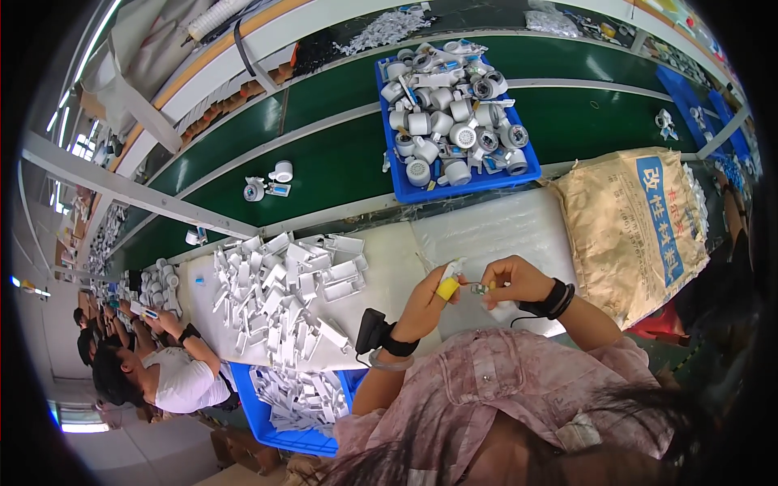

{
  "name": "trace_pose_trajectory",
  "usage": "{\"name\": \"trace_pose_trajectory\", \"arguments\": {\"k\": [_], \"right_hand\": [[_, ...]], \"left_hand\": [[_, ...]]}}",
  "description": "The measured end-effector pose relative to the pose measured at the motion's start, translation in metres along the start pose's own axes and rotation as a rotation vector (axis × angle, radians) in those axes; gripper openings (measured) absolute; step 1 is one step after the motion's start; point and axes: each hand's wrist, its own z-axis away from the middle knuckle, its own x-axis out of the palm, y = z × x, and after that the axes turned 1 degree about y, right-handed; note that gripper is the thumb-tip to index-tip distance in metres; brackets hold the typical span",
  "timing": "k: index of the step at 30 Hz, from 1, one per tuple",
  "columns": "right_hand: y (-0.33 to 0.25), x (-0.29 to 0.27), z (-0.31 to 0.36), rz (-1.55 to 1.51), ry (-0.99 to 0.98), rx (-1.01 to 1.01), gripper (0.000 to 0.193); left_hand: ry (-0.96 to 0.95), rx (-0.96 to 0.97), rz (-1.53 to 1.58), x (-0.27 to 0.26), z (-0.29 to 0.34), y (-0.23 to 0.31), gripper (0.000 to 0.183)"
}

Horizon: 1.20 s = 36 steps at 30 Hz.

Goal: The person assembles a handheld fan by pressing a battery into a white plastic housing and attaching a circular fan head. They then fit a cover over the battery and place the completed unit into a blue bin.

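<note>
Over the pale work surface, both my hands are raised close together. My left hand (423, 306) is closed on a small white-and-yellow part (447, 287), whose exact kind I cannot make out. The fingers of my right hand (520, 282) are pinched around a small silvery piece (479, 287). What looks like a thin reddish wire runs between the two pieces. Left of my hands, a loose pile of white plastic housings (292, 283) covers part of the table.
Beyond my hands stands a blue crate (463, 192) heaped with round white fittings. A large brown paper sack (600, 243) is at the right. Another blue bin (259, 421) of white parts sits at the lower left. Green conveyor belts (324, 154) run behind; a co-worker (186, 377) works at far left.
</note>
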Motion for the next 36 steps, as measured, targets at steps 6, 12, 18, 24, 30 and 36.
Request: {"name": "trace_pose_trajectory", "arguments": {"k": [6, 12, 18, 24, 30, 36], "right_hand": [[0.001, 0.031, -0.005, 0.186, 0.577, -0.180, 0.009], [-0.011, 0.033, -0.004, 0.375, 0.445, -0.389, 0.016], [-0.005, 0.038, -0.004, 0.686, 0.614, -0.619, 0.016], [-0.005, 0.031, -0.004, 0.817, 0.532, -0.757, 0.019], [0.000, 0.033, -0.005, 0.845, 0.645, -0.812, 0.023], [0.000, 0.035, -0.006, 0.878, 0.673, -0.854, 0.025]], "left_hand": [[0.168, -0.041, 0.169, 0.019, -0.005, -0.004, 0.026], [0.196, -0.144, 0.238, 0.022, -0.010, -0.006, 0.023], [0.215, -0.119, 0.340, 0.030, -0.007, 0.005, 0.026], [0.188, -0.059, 0.352, 0.035, -0.005, 0.002, 0.038], [0.165, -0.010, 0.316, 0.039, -0.001, 0.004, 0.040], [0.168, 0.038, 0.246, 0.044, 0.000, 0.005, 0.038]]}}
